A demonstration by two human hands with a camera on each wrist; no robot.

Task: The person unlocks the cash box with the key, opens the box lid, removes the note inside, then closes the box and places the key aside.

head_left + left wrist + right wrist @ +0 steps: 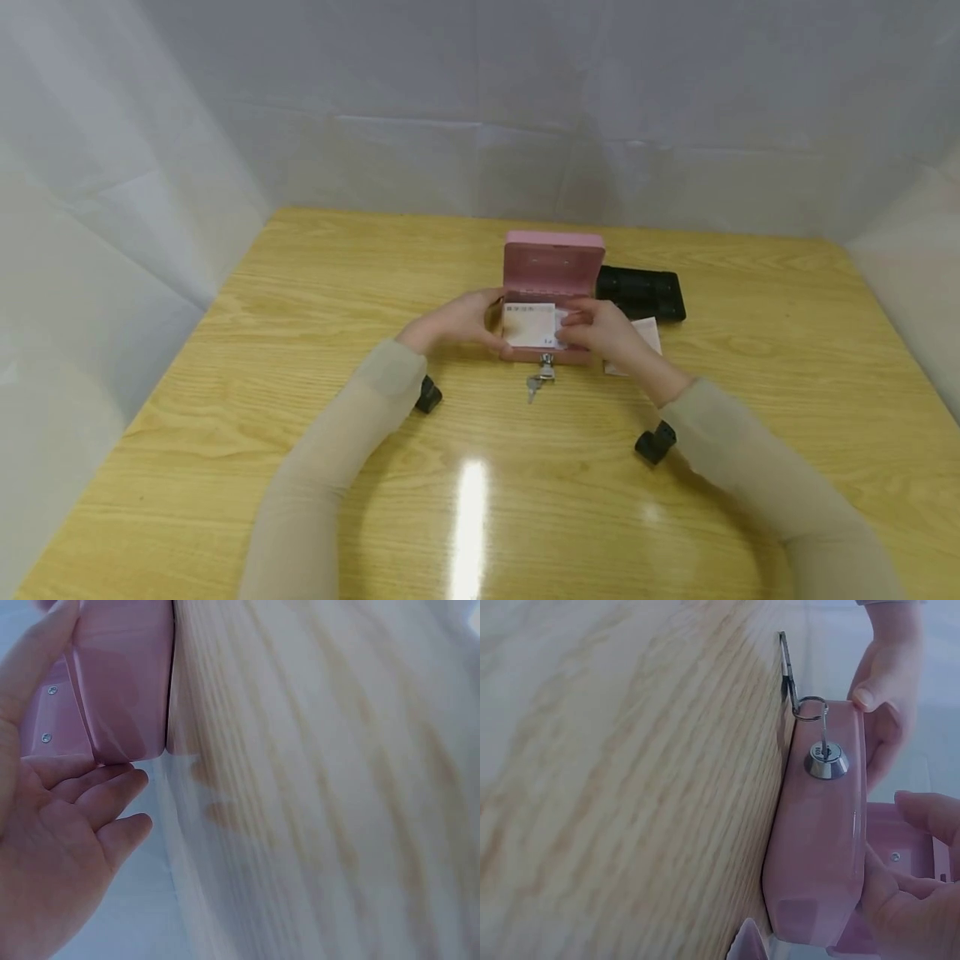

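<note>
The pink cash box [552,287] stands open on the wooden table [300,333], its lid upright at the back; a white paper [531,325] lies across the open box, over its front half; the left hand [457,321] rests against the box's left side, thumb along the wall and fingers loosely spread and nearly straight, as the left wrist view [52,847] shows; the right hand [600,329] sits at the box's right edge, fingers curled onto the paper's right margin, though whether they pinch it cannot be told; a key [542,371] sits in the lock [825,760] on the box's front wall, a second key [532,387] hanging from its ring onto the table; a black tray [641,293] lies just right of the box, behind a second paper [647,332].
</note>
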